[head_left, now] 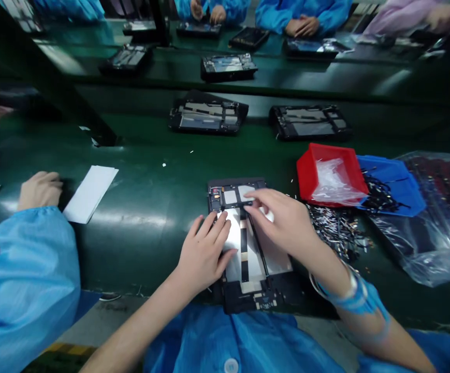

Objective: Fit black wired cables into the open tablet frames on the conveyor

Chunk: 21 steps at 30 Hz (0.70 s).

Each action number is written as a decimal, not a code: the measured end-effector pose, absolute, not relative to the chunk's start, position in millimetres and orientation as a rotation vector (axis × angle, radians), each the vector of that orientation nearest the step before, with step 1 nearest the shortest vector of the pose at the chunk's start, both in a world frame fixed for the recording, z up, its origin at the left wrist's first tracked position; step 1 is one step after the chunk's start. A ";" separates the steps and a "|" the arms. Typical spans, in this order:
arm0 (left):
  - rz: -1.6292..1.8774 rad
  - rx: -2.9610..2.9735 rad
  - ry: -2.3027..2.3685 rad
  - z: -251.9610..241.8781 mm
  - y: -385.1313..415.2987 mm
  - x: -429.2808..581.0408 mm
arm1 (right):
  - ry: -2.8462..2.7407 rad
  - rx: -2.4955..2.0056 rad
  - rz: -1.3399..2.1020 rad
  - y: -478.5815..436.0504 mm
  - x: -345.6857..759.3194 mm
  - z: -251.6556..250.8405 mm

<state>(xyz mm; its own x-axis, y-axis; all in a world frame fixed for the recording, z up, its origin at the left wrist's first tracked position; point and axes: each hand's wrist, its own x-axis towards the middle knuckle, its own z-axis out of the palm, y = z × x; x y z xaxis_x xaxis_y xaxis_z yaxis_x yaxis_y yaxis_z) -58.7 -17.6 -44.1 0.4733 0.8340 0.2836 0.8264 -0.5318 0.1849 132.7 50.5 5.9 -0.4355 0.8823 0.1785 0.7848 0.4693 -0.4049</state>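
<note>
In front of me on the green bench lies an opened tablet [255,254], its back off, showing pale battery panels, a dark flex strip and circuit boards. My left hand [203,251] rests with fingers spread along the tablet's left edge and holds nothing. Over the upper right of the tablet, my right hand [282,220] has thumb and index finger drawn together close to the dark crossbar. Whatever sits between those fingertips, if anything, is too small to make out. My palm and fingers cover part of the tablet's right side.
Right of the tablet are a red bin [306,176] with clear plastic pieces, a blue bin [413,181] with black cables, and a pile of small parts [337,230]. Plastic-wrapped trays [442,223] lie beyond. White cards [92,194] and a co-worker's hand [41,189] are left. More opened tablets [209,116] stand behind.
</note>
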 end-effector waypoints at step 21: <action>1.432 0.731 1.359 -0.2 26.9 -68.1 | -1.806 -1.324 0.796 -6.5 166.0 -27.4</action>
<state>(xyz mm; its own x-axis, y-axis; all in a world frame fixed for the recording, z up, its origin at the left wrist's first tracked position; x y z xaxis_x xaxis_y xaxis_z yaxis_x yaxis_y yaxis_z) -68.1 26.9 -0.2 -0.3272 0.9238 -0.1990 -0.2471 0.1197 0.9616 166.0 -6.5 -27.4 -0.1874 0.9606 0.2052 0.4965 0.2729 -0.8240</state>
